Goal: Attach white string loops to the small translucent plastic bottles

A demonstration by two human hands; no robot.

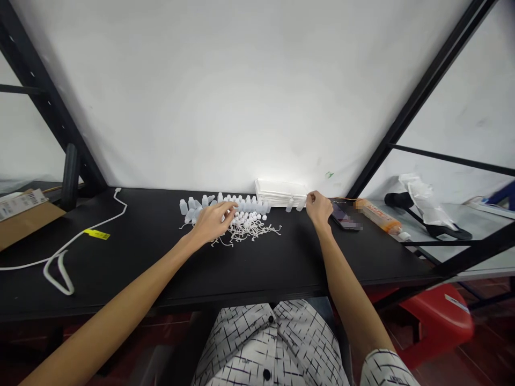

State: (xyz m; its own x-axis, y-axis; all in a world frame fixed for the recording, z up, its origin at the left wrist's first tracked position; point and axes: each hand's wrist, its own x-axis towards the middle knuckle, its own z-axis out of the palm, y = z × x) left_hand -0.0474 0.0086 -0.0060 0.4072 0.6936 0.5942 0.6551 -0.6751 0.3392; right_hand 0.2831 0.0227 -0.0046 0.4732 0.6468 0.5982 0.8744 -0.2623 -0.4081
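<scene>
White wall (225, 96) rises directly behind a black table (281, 268), with sloping dark frame members (427, 75) at both sides. At the left end sits a cardboard box (24, 225) bearing a printed label; a yellow tag (97, 234) lies on the tabletop near it. Right of center are a phone (345, 219) and an orange package (377, 215). Below the right end stands a red stool (446, 316) on a dark red floor.

Small translucent bottles (192, 203) form a group toward the rear of the table, left of a white stack (279, 188) placed close to the wall. White thin-stemmed parts (253, 228) lie in a loose pile in front of the bottles. Two further small bottles (288, 205) are at the front of the stack.

Left forearm extends diagonally from the lower left; the left hand (215, 221) is palm down over the bottle group, fingers bent. Whether they grip a bottle cannot be determined. Right forearm reaches up from the lower right. Fingers of the right hand (319, 208) are drawn together beside the stack's right end; any held item is hidden.
</scene>
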